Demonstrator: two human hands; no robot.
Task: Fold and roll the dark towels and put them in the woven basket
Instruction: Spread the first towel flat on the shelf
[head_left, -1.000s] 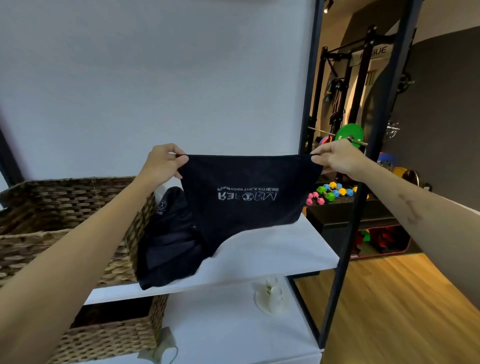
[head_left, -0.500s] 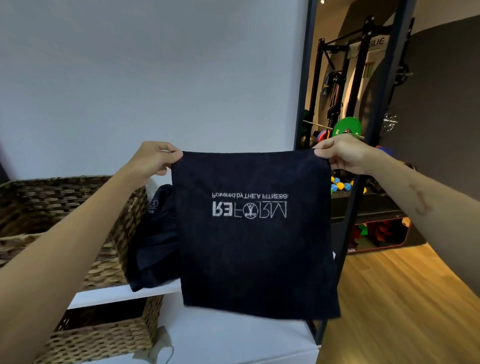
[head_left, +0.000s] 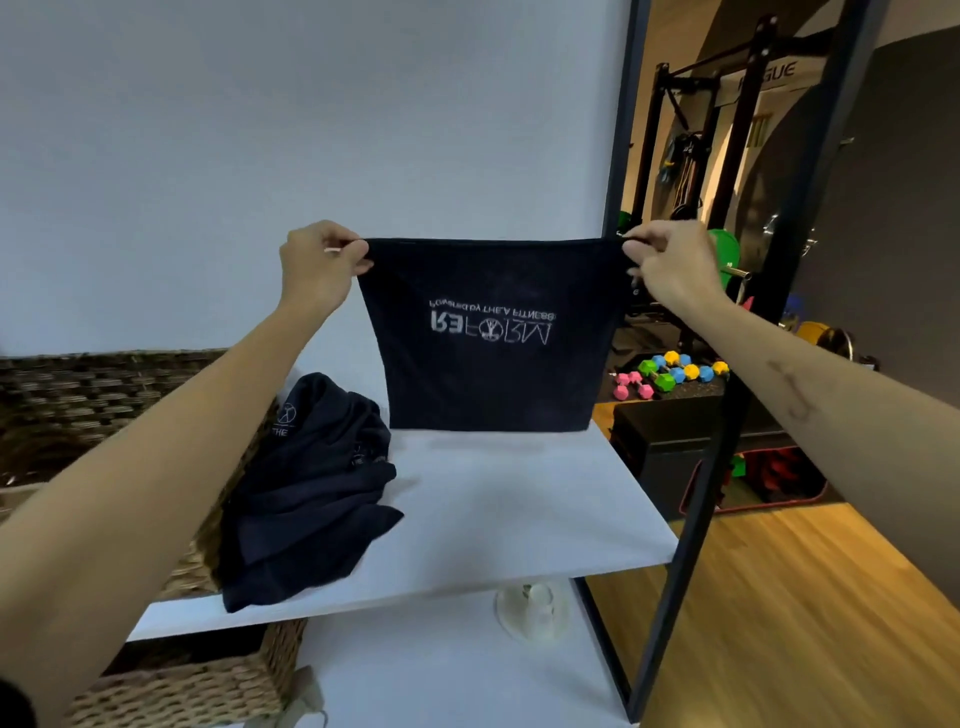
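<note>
Both hands are up in front of the wall, and one dark towel (head_left: 488, 338) hangs stretched flat between them. The left hand (head_left: 319, 262) pinches the top left corner, fingers curled tight on the cloth; the right hand (head_left: 670, 260) pinches the top right corner the same way. The towel's white lettering reads upside down, and its lower edge hangs at the back of the white shelf (head_left: 519, 499) — touching it or just clear of it, hard to say. Down on that shelf, to the left, lies a crumpled heap of dark towels (head_left: 306, 493); two printed logos show in the folds, but how many towels are in it cannot be counted. The heap leans against the side of one woven basket (head_left: 104, 384), which stands at the shelf's left end, partly hidden behind the left forearm. A second basket (head_left: 208, 680) sits on the shelf below, and there is one small pale object (head_left: 535, 608) on that lower level too — too blurred to name. Off to the right, past the black shelf post (head_left: 727, 415), stand a gym rack (head_left: 727, 130), one green weight plate (head_left: 724, 254) and a cluster of coloured dumbbells (head_left: 670, 371) in pink, green, blue and yellow.
</note>
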